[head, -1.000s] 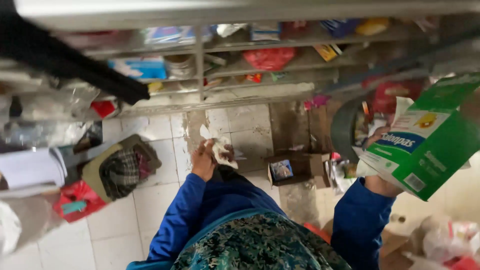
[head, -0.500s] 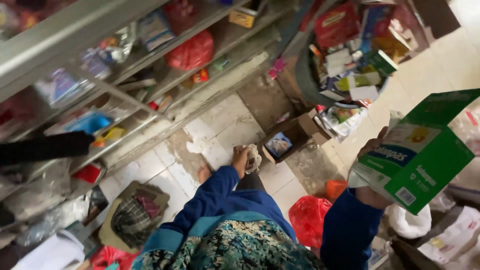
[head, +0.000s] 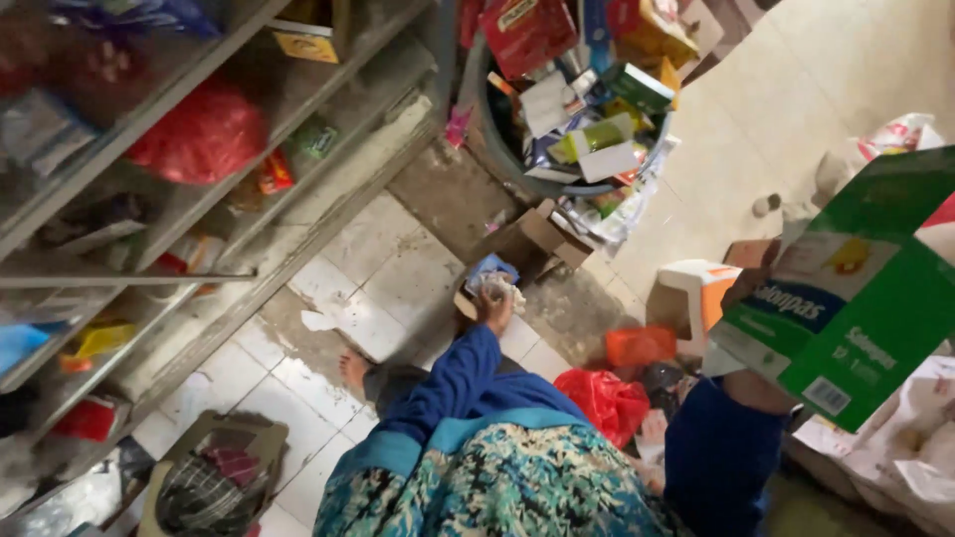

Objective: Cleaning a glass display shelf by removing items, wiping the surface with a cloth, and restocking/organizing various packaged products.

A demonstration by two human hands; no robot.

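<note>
My left hand reaches down in a blue sleeve and is closed on a crumpled white wad of paper, right over a small open cardboard box on the floor. My right hand is raised at the right and grips a large green and white carton, which hides most of the fingers. A patterned teal garment fills the lower middle of the view. A bare foot shows on the white floor tiles.
Grey metal shelves with packets and a red bag run along the left. A round bin full of flattened cartons stands at the top. A white and orange stool, red bags and a plaid bag lie around.
The view swung right, bringing the bin and stool into sight. My left hand carried the paper wad from the bare tiles to the small cardboard box. The carton stays raised.
</note>
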